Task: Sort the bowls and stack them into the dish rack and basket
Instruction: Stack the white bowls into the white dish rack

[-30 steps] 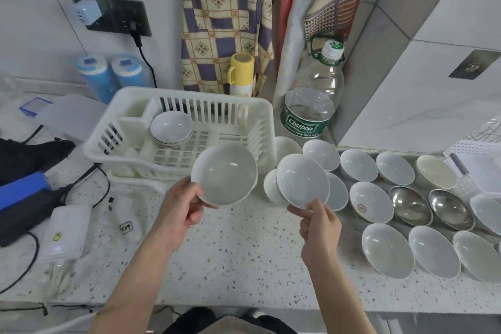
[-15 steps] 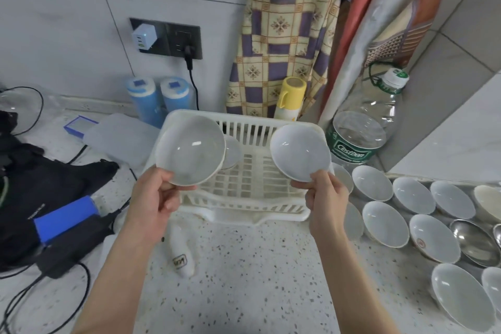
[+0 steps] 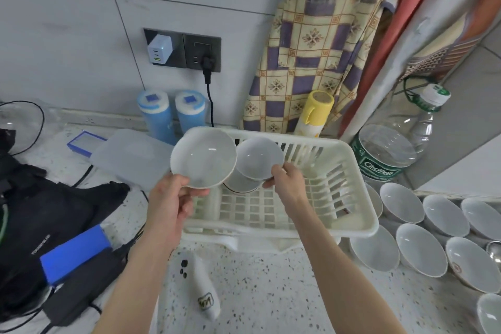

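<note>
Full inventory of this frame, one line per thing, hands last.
white plastic dish rack: 1, white, counter centre.
white bowl in rack: 1, under the held bowls.
larger held white bowl: 1, left hand.
smaller held white bowl: 1, right hand.
loose white bowls: at least eight, counter right.
blue-lidded canisters: 2, by wall.
yellow-capped bottle: 1, behind rack.
clear water jug: 1, right of rack.
white remote-like device: 1, counter front.
left hand: grips bowl rim.
right hand: pinches bowl rim.
</note>
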